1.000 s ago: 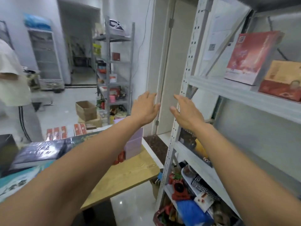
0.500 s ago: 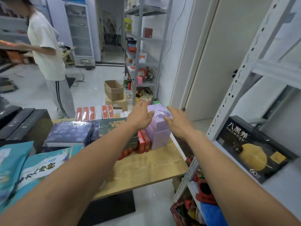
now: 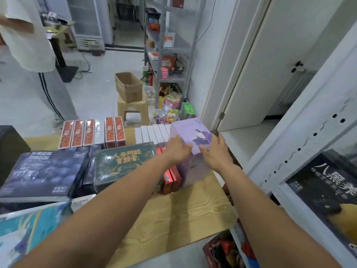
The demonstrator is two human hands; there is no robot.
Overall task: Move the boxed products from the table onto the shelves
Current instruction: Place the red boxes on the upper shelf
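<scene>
While the wooden table (image 3: 173, 219) is filling the lower middle of the frame, a white metal shelving unit (image 3: 309, 144) is rising along the right edge. It is holding a flat black box (image 3: 328, 194) with a yellow picture in its middle bay. Red and blue packages (image 3: 228, 250) are lying in the bay beneath.

A dark blue flat box (image 3: 42, 175) and a dark green flat box (image 3: 123, 163) are lying side by side at the table's left. Behind them, a row of red cartons (image 3: 90, 132) and a row of white cartons (image 3: 152, 134) are standing on end.

A stack of lilac boxes (image 3: 195, 167) is sitting at the table's right edge, just right of centre, touching two small red boxes (image 3: 172, 178). Both hands are clasping the top lilac box (image 3: 191, 132). The left hand (image 3: 178, 149) is gripping its left side and the right hand (image 3: 216, 151) is curling round its right side.

At upper centre, an open cardboard carton (image 3: 128, 87) is resting on a tan stool (image 3: 133, 109); its contents are hidden.
</scene>
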